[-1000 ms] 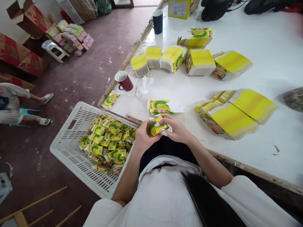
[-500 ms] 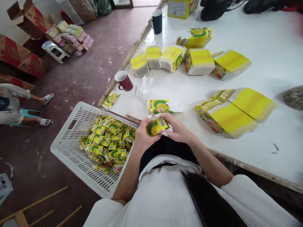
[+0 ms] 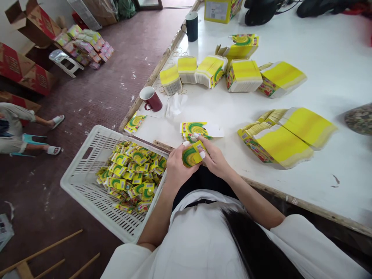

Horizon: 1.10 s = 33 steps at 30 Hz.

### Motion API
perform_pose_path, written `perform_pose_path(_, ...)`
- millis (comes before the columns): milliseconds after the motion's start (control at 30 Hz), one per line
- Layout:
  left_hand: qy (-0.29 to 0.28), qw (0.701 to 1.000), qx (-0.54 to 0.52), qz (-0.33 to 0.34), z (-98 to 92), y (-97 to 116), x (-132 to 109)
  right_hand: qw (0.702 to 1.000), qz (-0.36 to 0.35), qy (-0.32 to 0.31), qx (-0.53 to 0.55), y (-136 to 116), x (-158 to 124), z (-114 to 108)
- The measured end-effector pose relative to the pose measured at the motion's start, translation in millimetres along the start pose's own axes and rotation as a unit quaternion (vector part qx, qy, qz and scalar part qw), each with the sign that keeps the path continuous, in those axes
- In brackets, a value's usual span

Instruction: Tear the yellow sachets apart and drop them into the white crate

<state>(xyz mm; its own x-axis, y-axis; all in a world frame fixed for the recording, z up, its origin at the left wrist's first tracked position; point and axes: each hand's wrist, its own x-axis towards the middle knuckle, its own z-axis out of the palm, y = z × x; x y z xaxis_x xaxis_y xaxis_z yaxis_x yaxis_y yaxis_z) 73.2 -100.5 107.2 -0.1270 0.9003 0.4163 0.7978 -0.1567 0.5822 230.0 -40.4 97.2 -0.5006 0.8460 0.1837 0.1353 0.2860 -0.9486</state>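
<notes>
A small yellow-and-green printed carton (image 3: pixel 191 155) is held between both hands, just off the table's front edge. My left hand (image 3: pixel 176 166) closes round its left end and lower side, with the thumb beneath. My right hand (image 3: pixel 214 157) pinches the right end near the barcode. Just beyond the fingers, a few flat carton blanks (image 3: pixel 195 128) lie on the table, with white flaps pointing right. To the left stands a white plastic crate (image 3: pixel 84 179) with many similar yellow cartons (image 3: pixel 136 174) heaped inside.
Stacks of flat yellow cartons (image 3: pixel 286 147) spread over the white table (image 3: pixel 328 77), with more bundles (image 3: pixel 244 73) behind. A maroon mug (image 3: pixel 153 101), crumpled tissue (image 3: pixel 176 105) and dark mug (image 3: pixel 192 29) stand near its left edge. A seated person's legs (image 3: pixel 20 128) show at far left.
The carton has turned slightly in my hands, its right end tilting up. My right hand has shifted a little left. The view has moved slightly; the table and crate look the same.
</notes>
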Motion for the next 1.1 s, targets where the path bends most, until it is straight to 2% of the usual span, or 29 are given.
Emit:
perform_pose_path(100, -0.007, 1.000, 0.018, -0.009, -0.2, -5.2, -5.9, 1.000, 0.001, -0.008, -0.020, 4.3, 1.5, 10.3)
perform_pose_path(200, -0.013, 0.998, 0.023, -0.056, -18.5, -25.9, -16.5, 0.999, -0.005, -0.029, -0.030, 12.4, 8.7, 5.9)
perform_pose_path(267, 0.019, 0.990, 0.060, -0.127, -40.6, -47.5, -24.0, 0.996, 0.009, 0.021, -0.084, 21.8, 18.7, -5.4)
perform_pose_path(333, 0.070, 0.968, 0.124, -0.206, -63.4, -69.1, -29.8, 0.979, 0.044, 0.085, -0.181, 33.4, 31.4, -17.2)
perform_pose_path(367, 0.093, 0.954, 0.161, -0.235, -72.5, -77.5, -31.7, 0.965, 0.067, 0.095, -0.234, 39.1, 37.8, -21.4)
perform_pose_path(433, 0.121, 0.938, 0.185, -0.266, -81.5, -86.1, -33.5, 0.939, 0.110, 0.078, -0.316, 48.3, 49.0, -24.5)
perform_pose_path(500, 0.121, 0.947, 0.136, -0.266, -76.6, -83.2, -32.8, 0.921, 0.137, 0.054, -0.360, 53.2, 56.2, -22.4)
perform_pose_path(600, 0.066, 0.966, -0.022, -0.247, -49.7, -65.5, -29.2, 0.917, 0.136, 0.056, -0.371, 53.3, 58.7, -18.2)
perform_pose_path(700, -0.003, 0.949, -0.196, -0.249, -17.1, -46.5, -26.3, 0.935, 0.131, 0.078, -0.321, 47.1, 53.0, -18.9)
perform_pose_path(767, -0.034, 0.915, -0.303, -0.264, 0.1, -36.6, -24.3, 0.957, 0.142, 0.081, -0.238, 39.8, 45.6, -19.0)
perform_pose_path(833, -0.031, 0.871, -0.401, -0.280, 11.1, -27.8, -20.3, 0.980, 0.148, 0.057, -0.116, 29.5, 36.1, -15.5)
perform_pose_path(933, 0.016, 0.800, -0.521, -0.296, 15.6, -12.7, -8.5, 0.989, 0.132, -0.030, 0.063, 10.0, 20.6, -1.6)
perform_pose_path(1033, 0.098, 0.739, -0.596, -0.297, 10.3, 3.3, 7.7, 0.972, 0.113, -0.106, 0.176, -8.8, 7.6, 17.3)
perform_pose_path(1100, 0.163, 0.708, -0.627, -0.281, 6.3, 10.8, 17.4, 0.962, 0.102, -0.121, 0.224, -17.0, 2.0, 28.3)
